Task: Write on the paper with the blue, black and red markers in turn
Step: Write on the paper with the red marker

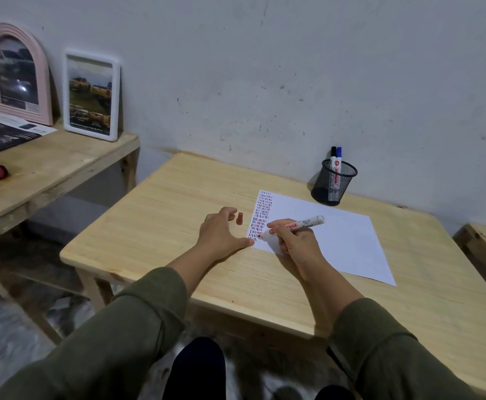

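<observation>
the right hand (296,241) grips the red marker (293,225) low on its barrel, near the tip, and the tip touches the paper (337,243) at the near end of a block of short blue, black and red strokes (262,215) along the sheet's left edge. the left hand (221,232) holds nothing; its fingers are loosely spread, with the thumb pressing the desk (178,197) right at the paper's corner. the red cap (239,218) stands on the desk just beside the left fingers.

the black marker (333,157) and blue marker (339,155) stand capped in the mesh pen cup (334,183) near the wall, just beyond the paper's far edge.

the marker looks light and stiff, with a smooth plastic barrel, so a low grip near the tip probably gives the best control. the paper is thin and likely to slide, so pinning its corner makes sense. the cap is small and could roll if knocked.

the right palm hides part of the barrel and its label, the cup's mesh veils the lower halves of the 2 markers, and the strokes are too small to read as letters.
</observation>
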Motion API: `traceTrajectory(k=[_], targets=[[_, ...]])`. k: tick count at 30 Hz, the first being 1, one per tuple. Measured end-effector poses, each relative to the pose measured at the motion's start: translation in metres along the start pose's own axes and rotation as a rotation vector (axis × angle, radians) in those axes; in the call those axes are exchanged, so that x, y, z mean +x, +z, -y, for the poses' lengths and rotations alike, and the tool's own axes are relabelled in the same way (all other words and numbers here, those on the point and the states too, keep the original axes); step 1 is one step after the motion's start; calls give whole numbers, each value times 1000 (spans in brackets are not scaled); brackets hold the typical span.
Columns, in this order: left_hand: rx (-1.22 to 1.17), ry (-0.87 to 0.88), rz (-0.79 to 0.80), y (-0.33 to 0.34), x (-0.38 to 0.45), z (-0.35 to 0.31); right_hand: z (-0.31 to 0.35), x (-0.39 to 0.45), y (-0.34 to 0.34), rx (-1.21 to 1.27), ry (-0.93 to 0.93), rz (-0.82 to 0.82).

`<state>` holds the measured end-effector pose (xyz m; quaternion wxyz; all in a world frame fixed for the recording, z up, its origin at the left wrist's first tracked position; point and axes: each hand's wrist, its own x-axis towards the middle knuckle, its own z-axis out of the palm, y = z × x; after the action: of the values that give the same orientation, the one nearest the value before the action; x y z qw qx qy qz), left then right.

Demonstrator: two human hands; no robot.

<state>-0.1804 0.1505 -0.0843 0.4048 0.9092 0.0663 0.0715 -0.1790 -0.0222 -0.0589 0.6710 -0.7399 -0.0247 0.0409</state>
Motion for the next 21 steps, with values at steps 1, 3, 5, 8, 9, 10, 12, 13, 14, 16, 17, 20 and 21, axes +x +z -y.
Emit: traceTrajectory(k=[1,3,5,8,9,10,12,13,14,16,17,20,21], targets=[[0,-1,1,0,0,0,0,-1,0,3,-7,8],[-1,-3,2,0,0,0,1,-2,-1,-8,-17,24],[-1,-2,-2,0,0,0,2,-2,0,-40,-24,31],[4,-4,0,0,0,0,1,-1,0,-69,-29,42],[5,-5,1,0,1,0,1,-1,0,-74,-30,46],[5,-6,1,0,1,0,1,-1,1,-73,-32,49],[5,-8,2,0,0,0,1,0,0,-63,-39,54],[7,-10,2,0,0,0,1,0,0,-62,-41,56],[10,-10,2,0,0,-1,0,0,0,-65,-42,58],[18,-10,1,0,0,-1,0,0,0,-72,-38,61],[21,-10,0,-1,0,-1,0,-1,0,-77,-36,65],[17,-13,1,0,0,-1,0,-1,0,-71,-29,74],[15,-13,1,0,0,-1,1,-1,0,-61,-26,73]])
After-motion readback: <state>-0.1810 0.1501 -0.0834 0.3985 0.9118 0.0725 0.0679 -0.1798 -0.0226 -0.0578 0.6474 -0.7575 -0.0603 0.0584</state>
